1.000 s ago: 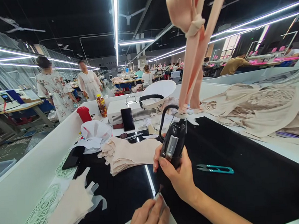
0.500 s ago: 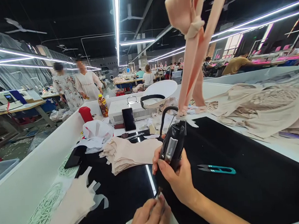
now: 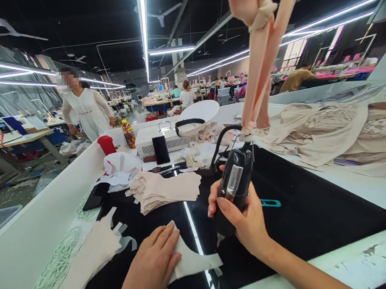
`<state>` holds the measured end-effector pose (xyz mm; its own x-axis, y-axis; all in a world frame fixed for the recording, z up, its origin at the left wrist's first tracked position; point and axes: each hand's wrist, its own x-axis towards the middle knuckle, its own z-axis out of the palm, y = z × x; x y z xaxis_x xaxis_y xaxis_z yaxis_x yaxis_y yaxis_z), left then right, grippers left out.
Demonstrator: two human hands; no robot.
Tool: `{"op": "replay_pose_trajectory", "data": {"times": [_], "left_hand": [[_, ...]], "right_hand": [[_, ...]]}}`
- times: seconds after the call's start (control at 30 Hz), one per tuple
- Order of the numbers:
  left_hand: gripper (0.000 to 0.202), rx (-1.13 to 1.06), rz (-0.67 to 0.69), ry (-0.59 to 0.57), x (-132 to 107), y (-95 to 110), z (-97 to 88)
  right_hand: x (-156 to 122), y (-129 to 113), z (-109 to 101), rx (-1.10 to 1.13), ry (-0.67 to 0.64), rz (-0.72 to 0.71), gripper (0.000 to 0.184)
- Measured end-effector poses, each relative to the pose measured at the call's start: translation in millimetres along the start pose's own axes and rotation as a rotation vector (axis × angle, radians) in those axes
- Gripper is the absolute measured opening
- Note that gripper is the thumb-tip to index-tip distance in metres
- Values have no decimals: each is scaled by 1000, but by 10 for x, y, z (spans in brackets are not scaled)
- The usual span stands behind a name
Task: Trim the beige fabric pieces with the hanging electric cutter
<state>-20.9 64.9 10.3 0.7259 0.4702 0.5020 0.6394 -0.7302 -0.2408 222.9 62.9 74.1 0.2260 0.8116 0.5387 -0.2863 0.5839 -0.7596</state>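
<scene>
My right hand [image 3: 242, 211] is wrapped around a black hand-held tool [image 3: 236, 176] with a silvery plate on its side. The tool's narrow tip points down over the black tabletop; peach fabric strips [image 3: 257, 74] and a black cable meet its upper end. Lower left, my left hand [image 3: 154, 257] lies flat, fingers stretched out, on a pale cut fabric piece [image 3: 194, 261]. That piece has narrow tabs at its right end, apart from the tool's tip. Partly hidden behind my right hand are teal thread snips [image 3: 270, 203].
A stack of cut fabric [image 3: 166, 190] lies ahead, and another pale stack [image 3: 91, 253] is at left beside green cord loops [image 3: 56, 268]. Behind stand a phone [image 3: 160, 150], a white vented box [image 3: 146, 143] and a bottle [image 3: 128, 135]. Beige fabric [image 3: 324, 135] is heaped right. A person walks beyond.
My right hand has lifted the tool up and right, away from the fabric. My left hand has moved left and now lies flat on the piece. One of two standing people is no longer visible.
</scene>
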Motion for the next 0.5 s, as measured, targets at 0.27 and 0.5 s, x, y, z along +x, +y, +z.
{"op": "replay_pose_trajectory", "data": {"times": [0.27,0.5], "left_hand": [[37,-234,28,79,181,343,-135],[32,-420,43,105,354,609,103]], "right_hand": [[-149,4,-36,-19,-25,-3,25],[-211,39,-13,-11,-27,33,25]]}}
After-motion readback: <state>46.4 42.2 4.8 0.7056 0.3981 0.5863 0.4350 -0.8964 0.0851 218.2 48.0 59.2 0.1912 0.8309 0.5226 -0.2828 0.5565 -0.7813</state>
